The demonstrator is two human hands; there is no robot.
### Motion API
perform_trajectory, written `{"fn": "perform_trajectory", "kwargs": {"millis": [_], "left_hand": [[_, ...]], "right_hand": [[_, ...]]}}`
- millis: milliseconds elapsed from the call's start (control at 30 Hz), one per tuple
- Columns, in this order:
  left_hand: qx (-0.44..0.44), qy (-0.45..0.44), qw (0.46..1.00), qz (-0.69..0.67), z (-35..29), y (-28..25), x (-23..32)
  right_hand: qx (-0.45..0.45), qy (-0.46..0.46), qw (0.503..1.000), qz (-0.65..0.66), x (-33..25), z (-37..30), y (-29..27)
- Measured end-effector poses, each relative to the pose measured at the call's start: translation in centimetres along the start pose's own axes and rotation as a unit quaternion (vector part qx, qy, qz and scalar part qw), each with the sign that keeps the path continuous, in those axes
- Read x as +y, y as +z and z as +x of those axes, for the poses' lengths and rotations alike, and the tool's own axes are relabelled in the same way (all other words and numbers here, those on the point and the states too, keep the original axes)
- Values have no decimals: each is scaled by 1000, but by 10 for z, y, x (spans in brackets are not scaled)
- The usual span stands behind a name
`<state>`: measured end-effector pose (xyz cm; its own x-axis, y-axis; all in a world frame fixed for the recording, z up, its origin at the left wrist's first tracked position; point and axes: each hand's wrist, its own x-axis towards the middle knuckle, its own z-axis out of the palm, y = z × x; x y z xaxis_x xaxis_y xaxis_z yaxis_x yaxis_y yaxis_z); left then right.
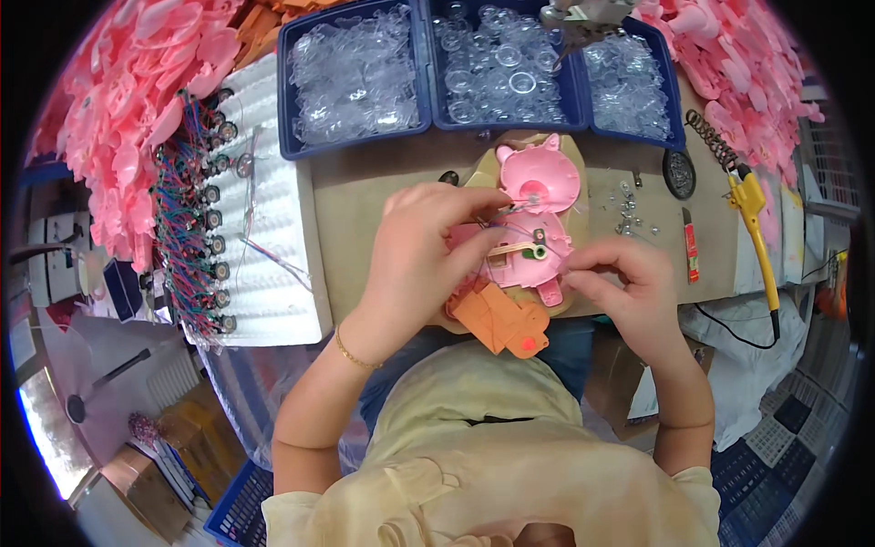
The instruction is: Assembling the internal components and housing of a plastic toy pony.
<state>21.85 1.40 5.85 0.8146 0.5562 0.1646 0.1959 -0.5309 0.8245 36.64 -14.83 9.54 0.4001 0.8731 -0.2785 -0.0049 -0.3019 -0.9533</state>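
Two halves of a pink plastic toy shell lie in front of me: an upper half with small ears point(540, 173) and a lower half point(551, 232) with a small green-and-dark part inside. Both rest on a yellowish holder point(578, 150). My left hand point(415, 246) reaches over the shell from the left, its thumb and forefinger closed around thin wires point(524, 205). At the lower half's right edge, my right hand point(629, 283) is pinched closed; what lies between its fingertips is too small to make out. An orange plastic part point(501, 317) sits against the shell's near side.
Blue bins point(427, 109) of clear plastic parts line the back. Pink shells are heaped at left point(128, 100) and right point(729, 73). Wired round speakers point(214, 219) cover a white foam tray point(283, 228). At right are small screws point(627, 210), a red cutter point(691, 246) and a yellow tool point(749, 205).
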Motion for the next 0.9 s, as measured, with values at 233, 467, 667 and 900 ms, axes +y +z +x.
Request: {"fn": "perform_trajectory", "kwargs": {"millis": [233,467,667,900], "left_hand": [[51,-16,998,-43,-2,0,-7],[110,21,990,90,-12,11,-6],[106,18,988,107,-12,15,-8],[91,11,995,38,-12,23,-11]], "right_hand": [[-4,-268,885,-381,13,35,30],[57,-324,847,-416,26,39,36],[5,-281,821,-498,18,36,45],[21,-236,843,-483,21,27,43]]}}
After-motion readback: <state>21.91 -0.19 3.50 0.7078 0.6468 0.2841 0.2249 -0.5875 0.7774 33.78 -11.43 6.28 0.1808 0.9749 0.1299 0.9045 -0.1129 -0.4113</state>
